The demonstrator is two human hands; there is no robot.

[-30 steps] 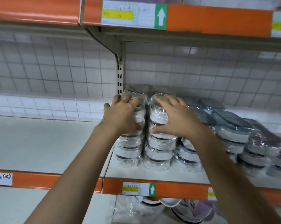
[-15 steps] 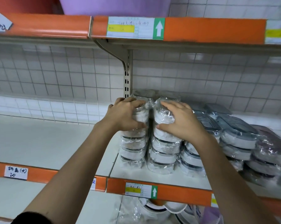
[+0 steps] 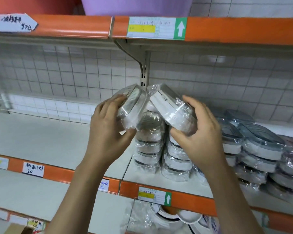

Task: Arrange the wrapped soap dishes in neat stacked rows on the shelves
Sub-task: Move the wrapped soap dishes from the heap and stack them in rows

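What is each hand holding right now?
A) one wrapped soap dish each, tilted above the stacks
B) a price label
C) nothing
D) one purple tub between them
A: the left hand and the right hand each grip a tilted wrapped soap dish above the stacks.

Even, bright light falls from above my fingers [image 3: 118, 102], with only soft shadow beneath the upper shelf [image 3: 226, 46]. Glare streaks the plastic wrap [image 3: 147, 125] between my fingertips. Far left of my fingers things smear; the shelf edges bow outward.
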